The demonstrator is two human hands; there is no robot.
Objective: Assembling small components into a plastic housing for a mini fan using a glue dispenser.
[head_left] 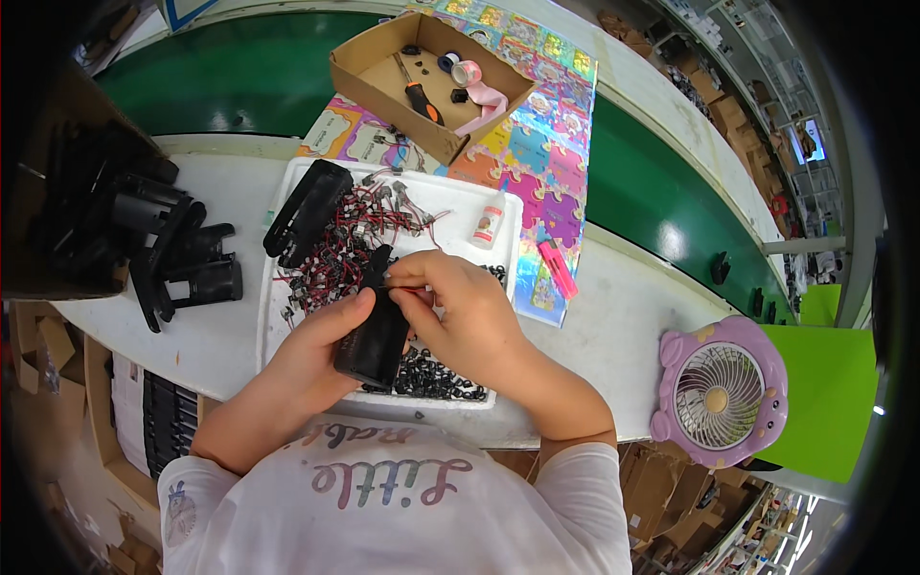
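Black plastic housing (376, 331) sits wrapped in the left hand (321, 350), thumb pressed along its side, held above the near edge of a white foam tray (460, 206). Right hand (460, 307) pinches a thin red wire (401, 287) at the housing's top. Wired parts (350, 235) fill the tray's far left; small black rings (431, 376) lie near. A lilac fan (721, 393) stands right

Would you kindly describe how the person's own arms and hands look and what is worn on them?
Both hands, left hand and right hand, are bare: no gloves, rings or watch show. The forearms are bare too. Short white sleeves of a T-shirt with pastel lettering end above the elbows.
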